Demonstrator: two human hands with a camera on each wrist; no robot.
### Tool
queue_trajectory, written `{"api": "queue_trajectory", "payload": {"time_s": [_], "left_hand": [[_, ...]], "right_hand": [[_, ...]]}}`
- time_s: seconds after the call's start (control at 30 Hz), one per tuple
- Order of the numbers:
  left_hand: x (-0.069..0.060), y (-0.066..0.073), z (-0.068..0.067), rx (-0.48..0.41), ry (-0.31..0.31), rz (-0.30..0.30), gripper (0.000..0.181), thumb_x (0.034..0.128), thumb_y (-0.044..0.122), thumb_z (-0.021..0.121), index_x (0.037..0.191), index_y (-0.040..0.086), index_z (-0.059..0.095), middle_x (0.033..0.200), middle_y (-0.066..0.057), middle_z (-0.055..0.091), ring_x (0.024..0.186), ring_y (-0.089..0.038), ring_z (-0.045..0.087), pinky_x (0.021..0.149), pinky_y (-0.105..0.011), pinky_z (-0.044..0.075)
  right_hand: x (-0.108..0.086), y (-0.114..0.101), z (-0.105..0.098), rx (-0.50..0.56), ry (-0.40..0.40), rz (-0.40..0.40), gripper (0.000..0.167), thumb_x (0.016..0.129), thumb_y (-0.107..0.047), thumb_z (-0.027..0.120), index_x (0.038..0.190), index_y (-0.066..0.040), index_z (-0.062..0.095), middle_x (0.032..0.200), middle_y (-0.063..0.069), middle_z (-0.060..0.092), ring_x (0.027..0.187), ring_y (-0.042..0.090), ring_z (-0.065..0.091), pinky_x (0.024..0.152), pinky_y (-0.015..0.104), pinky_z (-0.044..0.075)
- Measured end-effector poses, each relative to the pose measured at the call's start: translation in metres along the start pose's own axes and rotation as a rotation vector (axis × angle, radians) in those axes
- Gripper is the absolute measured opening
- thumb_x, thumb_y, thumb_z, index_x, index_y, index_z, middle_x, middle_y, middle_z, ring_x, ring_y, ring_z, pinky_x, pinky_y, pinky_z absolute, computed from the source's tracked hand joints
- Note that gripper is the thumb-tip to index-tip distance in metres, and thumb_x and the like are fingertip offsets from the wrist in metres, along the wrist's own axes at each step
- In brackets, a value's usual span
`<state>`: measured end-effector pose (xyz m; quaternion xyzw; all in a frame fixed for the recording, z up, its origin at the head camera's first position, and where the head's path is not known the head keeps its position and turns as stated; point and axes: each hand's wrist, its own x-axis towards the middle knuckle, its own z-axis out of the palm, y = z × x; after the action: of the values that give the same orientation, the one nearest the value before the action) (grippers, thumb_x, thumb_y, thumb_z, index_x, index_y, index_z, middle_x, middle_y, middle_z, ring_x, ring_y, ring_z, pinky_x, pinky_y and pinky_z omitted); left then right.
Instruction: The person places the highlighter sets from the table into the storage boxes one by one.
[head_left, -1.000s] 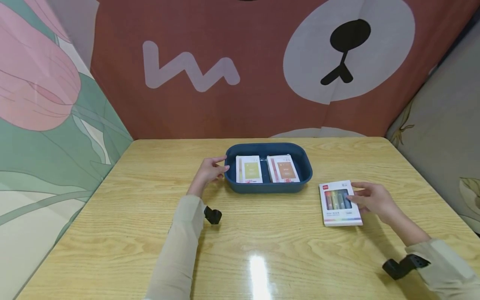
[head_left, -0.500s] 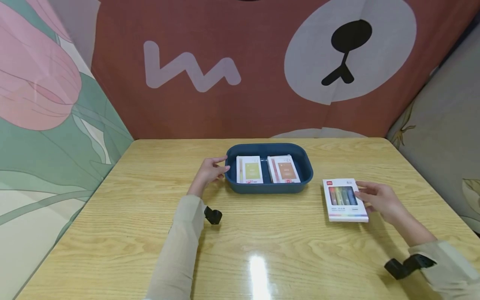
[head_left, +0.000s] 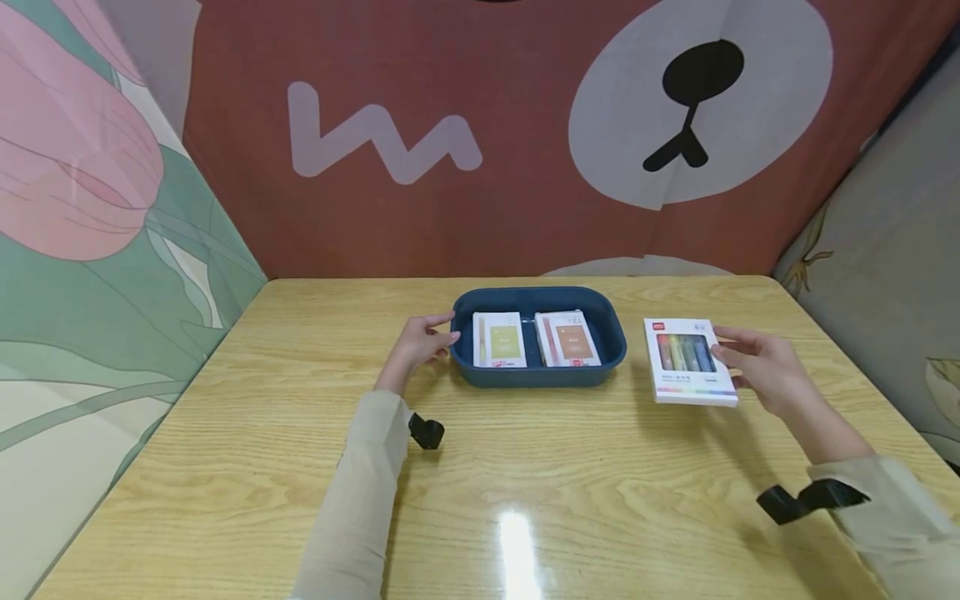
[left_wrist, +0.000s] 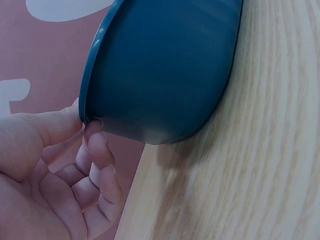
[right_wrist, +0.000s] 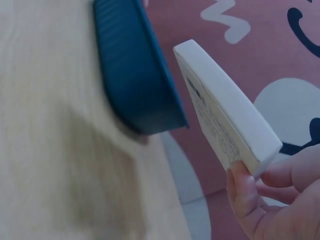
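A dark blue plastic tray (head_left: 536,377) stands on the table near its back edge. My left hand (head_left: 422,340) pinches the tray's left rim between thumb and fingers, seen closely in the left wrist view. Inside the tray lie two white boxes side by side, one with a yellow-green panel (head_left: 504,340) and one with an orange panel (head_left: 573,340). Right of the tray, my right hand (head_left: 767,367) grips a white box of coloured sticks (head_left: 693,388) by its right side, thumb on the front. That box hangs above the table, tilted, its window facing up toward the head view.
The wooden table (head_left: 570,483) spreads around the tray. A reddish-brown cloth with a cartoon face (head_left: 525,200) hangs behind it. Patterned fabric borders both sides. Black wrist cameras sit on both forearms.
My right hand has lifted the box of coloured sticks off the table and moved it away from me, to beside the tray's right end. My left hand stays at the rim.
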<state>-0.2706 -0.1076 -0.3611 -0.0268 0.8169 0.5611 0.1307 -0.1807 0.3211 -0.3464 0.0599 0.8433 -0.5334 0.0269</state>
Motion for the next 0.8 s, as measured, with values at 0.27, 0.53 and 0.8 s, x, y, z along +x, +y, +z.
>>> {"api": "queue_trajectory", "payload": {"time_s": [0.27, 0.53, 0.8], "left_hand": [[-0.001, 0.000, 0.001, 0.000, 0.000, 0.004, 0.043, 0.0859, 0.015, 0.061, 0.128, 0.019, 0.052, 0.073, -0.008, 0.052, 0.063, -0.024, 0.053, 0.059, -0.037, 0.042], [-0.001, 0.000, -0.001, 0.000, 0.002, 0.003, 0.044, 0.0860, 0.016, 0.061, 0.128, 0.019, 0.051, 0.074, -0.011, 0.053, 0.065, -0.026, 0.054, 0.057, -0.036, 0.041], [-0.001, -0.001, -0.001, -0.012, -0.016, 0.009, 0.044, 0.0863, 0.017, 0.061, 0.129, 0.019, 0.050, 0.073, -0.012, 0.053, 0.065, -0.027, 0.053, 0.056, -0.035, 0.040]], "right_hand": [[0.063, 0.048, -0.004, 0.221, 0.036, -0.024, 0.048, 0.084, -0.030, 0.062, 0.130, -0.023, 0.049, 0.108, -0.003, 0.058, 0.083, 0.011, 0.060, 0.060, 0.037, 0.050], [0.079, 0.011, 0.026, 0.267, 0.107, -0.004, 0.051, 0.082, -0.025, 0.065, 0.129, -0.010, 0.050, 0.112, 0.012, 0.057, 0.080, 0.015, 0.061, 0.060, 0.035, 0.051], [0.041, -0.071, 0.066, 0.141, 0.098, -0.045, 0.045, 0.091, -0.009, 0.051, 0.131, 0.007, 0.038, 0.115, 0.028, 0.049, 0.062, 0.003, 0.057, 0.053, 0.024, 0.049]]}}
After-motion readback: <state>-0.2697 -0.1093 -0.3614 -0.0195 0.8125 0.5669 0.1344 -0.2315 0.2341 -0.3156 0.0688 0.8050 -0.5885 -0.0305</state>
